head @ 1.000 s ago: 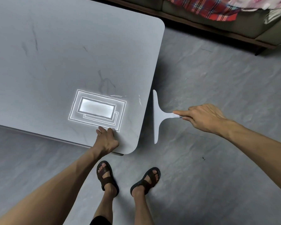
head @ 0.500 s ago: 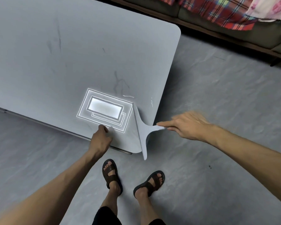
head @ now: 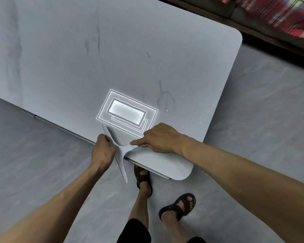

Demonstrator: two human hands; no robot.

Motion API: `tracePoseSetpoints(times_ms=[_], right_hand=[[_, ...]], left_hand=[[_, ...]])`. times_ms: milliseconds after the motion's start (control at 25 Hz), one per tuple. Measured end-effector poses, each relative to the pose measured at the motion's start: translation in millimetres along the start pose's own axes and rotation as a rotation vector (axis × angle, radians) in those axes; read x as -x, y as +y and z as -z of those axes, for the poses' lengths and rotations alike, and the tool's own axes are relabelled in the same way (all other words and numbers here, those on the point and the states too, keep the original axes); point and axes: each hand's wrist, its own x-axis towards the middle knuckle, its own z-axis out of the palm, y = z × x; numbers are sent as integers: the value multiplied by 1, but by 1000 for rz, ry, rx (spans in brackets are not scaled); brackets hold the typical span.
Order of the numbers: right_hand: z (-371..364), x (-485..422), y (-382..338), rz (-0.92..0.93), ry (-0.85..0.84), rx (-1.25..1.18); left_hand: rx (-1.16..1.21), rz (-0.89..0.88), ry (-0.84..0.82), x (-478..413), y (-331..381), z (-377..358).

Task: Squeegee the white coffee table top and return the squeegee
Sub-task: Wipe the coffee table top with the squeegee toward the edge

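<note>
The white coffee table top (head: 112, 58) fills the upper left of the head view, with faint dark streaks and a bright rectangular light reflection. A white T-shaped squeegee (head: 120, 156) lies across the table's near edge, its blade half over the floor. My right hand (head: 159, 138) pinches the end of its handle over the table. My left hand (head: 103, 149) rests at the table's edge against the blade's upper part, fingers curled on it.
Grey marbled floor (head: 253, 120) surrounds the table. My two feet in dark sandals (head: 177, 206) stand just below the table's near right corner. A dark sofa (head: 253, 16) with a plaid cloth runs along the top right.
My right hand has carried the squeegee leftwards from beyond the table's right side to the near edge. My left hand now touches the blade. The view shifted left.
</note>
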Motion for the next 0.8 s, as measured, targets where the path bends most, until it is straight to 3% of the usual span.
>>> tracePoseSetpoints(times_ms=[280,520,800], right_hand=[[14,10,53,-179,55,-70],[14,101,115,-571,81,-132],[-10,216,117,-741,192,-135]], left_hand=[[-72,-137,-78,-35,41,3],[-287,-458,-84,-34,107,-34],[-533,-618,-294,-11,139,-83]])
